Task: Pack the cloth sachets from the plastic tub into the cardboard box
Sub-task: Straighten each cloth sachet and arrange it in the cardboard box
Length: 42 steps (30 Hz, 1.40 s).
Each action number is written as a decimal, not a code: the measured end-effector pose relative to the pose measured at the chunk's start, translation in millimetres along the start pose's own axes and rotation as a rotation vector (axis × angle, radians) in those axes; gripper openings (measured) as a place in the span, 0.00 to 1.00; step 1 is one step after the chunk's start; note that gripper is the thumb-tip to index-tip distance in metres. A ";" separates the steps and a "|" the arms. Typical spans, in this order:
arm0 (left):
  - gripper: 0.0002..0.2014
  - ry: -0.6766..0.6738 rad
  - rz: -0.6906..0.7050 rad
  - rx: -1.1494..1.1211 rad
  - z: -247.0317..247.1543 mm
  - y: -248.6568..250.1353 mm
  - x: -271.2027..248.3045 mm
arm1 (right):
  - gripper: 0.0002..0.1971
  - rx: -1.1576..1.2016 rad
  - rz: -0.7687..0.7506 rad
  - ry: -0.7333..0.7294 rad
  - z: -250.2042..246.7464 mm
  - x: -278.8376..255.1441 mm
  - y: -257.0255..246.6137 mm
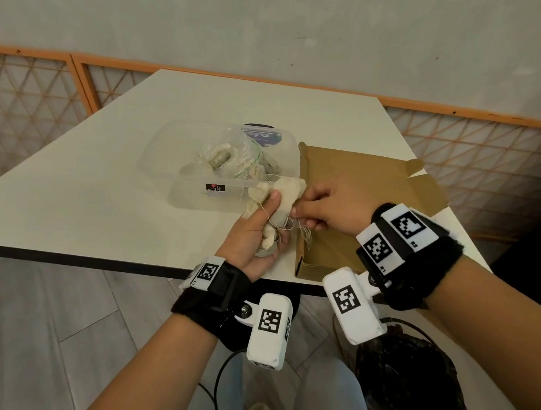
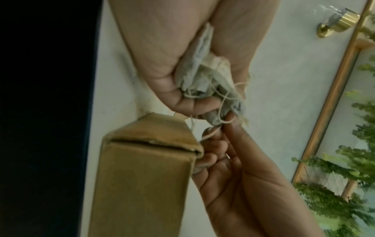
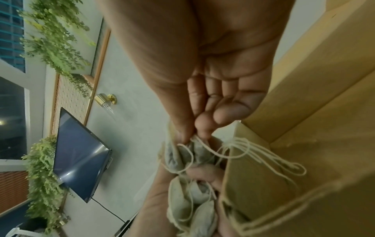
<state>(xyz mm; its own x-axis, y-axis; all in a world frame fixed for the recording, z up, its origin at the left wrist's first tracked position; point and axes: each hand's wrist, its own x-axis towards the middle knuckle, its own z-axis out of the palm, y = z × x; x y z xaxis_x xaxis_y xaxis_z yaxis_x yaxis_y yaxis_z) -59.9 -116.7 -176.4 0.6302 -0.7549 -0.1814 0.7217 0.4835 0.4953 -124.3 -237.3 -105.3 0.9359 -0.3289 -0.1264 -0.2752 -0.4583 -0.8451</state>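
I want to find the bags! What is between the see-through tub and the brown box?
In the head view, the two hands, left hand and right hand, hold a bunch of sachets between the tub and box.

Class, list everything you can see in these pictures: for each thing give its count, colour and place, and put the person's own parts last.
table: one, white, under everything.
plastic tub: one, clear, mid-table, left of the box.
clear bag: one, inside the tub, with more sachets in it.
round label: one, dark blue, behind the tub.
cardboard box: one, brown, open, right of the tub.
cloth sachets: a bunch, count unclear, beige with loose strings, held between tub and box.
lattice fence: orange, behind the table.
dark bag: one, on the floor, lower right.
wrist cameras: two, white, on black bands.
left hand: grips the bunch.
right hand: pinches the sachets' top.
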 end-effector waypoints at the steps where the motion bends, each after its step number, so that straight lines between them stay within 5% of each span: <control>1: 0.17 0.003 0.018 0.015 1.6 -0.4 -0.6 | 0.08 -0.012 -0.002 -0.001 1.0 0.0 -0.2; 6: 0.11 -0.015 0.102 0.081 9.5 -0.9 -4.5 | 0.15 0.226 0.162 -0.075 -0.8 0.7 -6.1; 10: 0.16 -0.038 0.104 0.106 10.3 -1.5 -4.3 | 0.17 0.110 0.191 -0.125 -6.9 9.3 -10.0; 16: 0.31 0.005 -0.013 -0.010 1.3 2.3 0.4 | 0.03 0.018 0.197 -0.089 -17.5 18.3 -13.5; 23: 0.09 -0.039 -0.033 -0.093 -1.5 5.3 -1.8 | 0.04 -0.142 0.120 0.146 -45.4 15.9 -11.6; 32: 0.03 -0.016 0.016 -0.193 -6.8 6.2 0.0 | 0.06 -0.449 0.054 -0.028 -67.8 6.1 -15.8; 35: 0.15 -0.005 0.047 -0.199 -9.3 5.9 0.7 | 0.06 -0.484 0.089 -0.054 -65.7 6.7 -9.3; 38: 0.06 -0.076 0.036 -0.276 -13.4 6.6 1.9 | 0.05 -0.560 0.127 -0.038 -67.6 10.1 0.6; 42: 0.20 -0.142 0.064 -0.319 -14.4 6.9 0.3 | 0.05 -0.549 0.149 0.022 -73.9 7.7 6.0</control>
<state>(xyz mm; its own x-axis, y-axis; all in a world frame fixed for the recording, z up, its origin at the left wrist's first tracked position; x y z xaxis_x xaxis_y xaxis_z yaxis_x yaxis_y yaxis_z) -50.6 -107.2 -185.3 0.6476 -0.7615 -0.0275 0.7490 0.6294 0.2071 -135.1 -303.6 -72.9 0.8750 -0.4370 -0.2082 -0.4834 -0.7655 -0.4246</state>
